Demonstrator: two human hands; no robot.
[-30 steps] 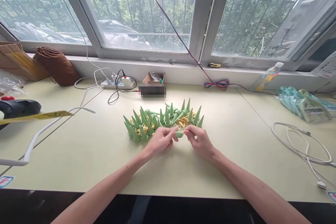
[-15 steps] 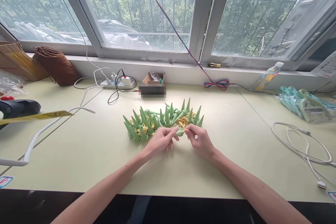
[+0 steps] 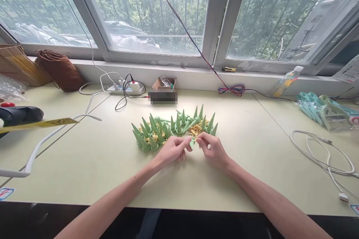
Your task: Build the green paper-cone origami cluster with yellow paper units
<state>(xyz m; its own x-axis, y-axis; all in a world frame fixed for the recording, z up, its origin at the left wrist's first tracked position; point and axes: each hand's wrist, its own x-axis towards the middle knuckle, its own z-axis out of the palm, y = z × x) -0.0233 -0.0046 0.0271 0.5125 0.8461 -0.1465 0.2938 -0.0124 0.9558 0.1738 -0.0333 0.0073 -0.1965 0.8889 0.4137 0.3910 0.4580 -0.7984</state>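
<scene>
Between the thumb and fingers of my left hand [image 3: 174,148] is a green cone-shaped watering spike [image 3: 192,143], its tip now pointing down. My right hand [image 3: 212,149] pinches a small yellow plastic piece [image 3: 196,139] at the spike's side; my fingers hide most of it, and I cannot tell how far it sits in the spike. Just beyond my hands, a pile of loose yellow pieces [image 3: 196,130] lies among green spikes [image 3: 179,125]. More green spikes [image 3: 145,145] stand upright on the left, with yellow bits between them.
The pale table [image 3: 179,186] has a power strip [image 3: 126,89] with cables and a small cardboard box [image 3: 165,83] at the back. White cable [image 3: 322,153] coils lie at right, near pale green plastic parts [image 3: 322,110]. A bottle [image 3: 287,82] leans by the window sill.
The green spike has turned in my left fingers, so its tip points more downward. My right fingers have shifted slightly left with the yellow piece. The pile has not moved.
</scene>
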